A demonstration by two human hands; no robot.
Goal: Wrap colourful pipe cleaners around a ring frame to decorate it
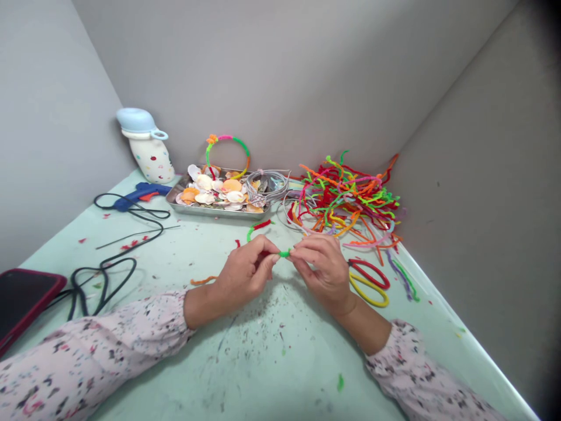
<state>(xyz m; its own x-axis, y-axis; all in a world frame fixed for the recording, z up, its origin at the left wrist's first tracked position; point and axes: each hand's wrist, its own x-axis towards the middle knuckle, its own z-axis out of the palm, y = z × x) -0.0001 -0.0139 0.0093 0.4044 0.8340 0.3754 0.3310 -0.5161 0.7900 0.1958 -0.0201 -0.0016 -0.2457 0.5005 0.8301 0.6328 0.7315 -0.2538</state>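
Note:
Between my two hands, over the middle of the table, is a short stretch of green pipe cleaner. My left hand pinches its left end between thumb and forefinger. At the other end the fingers of my right hand are closed on it. Just behind my left hand, a red and green pipe cleaner piece curves up from the table. An orange pipe cleaner piece sticks out beside my left wrist. Scissors with red and yellow handles lie by my right wrist, their blades hidden.
A metal tray holds shells, a coil of wire and a multicoloured pipe cleaner ring. Behind my right hand is a tangled pipe cleaner heap. Leftward are a bottle, a blue glue gun, its black cord and a phone.

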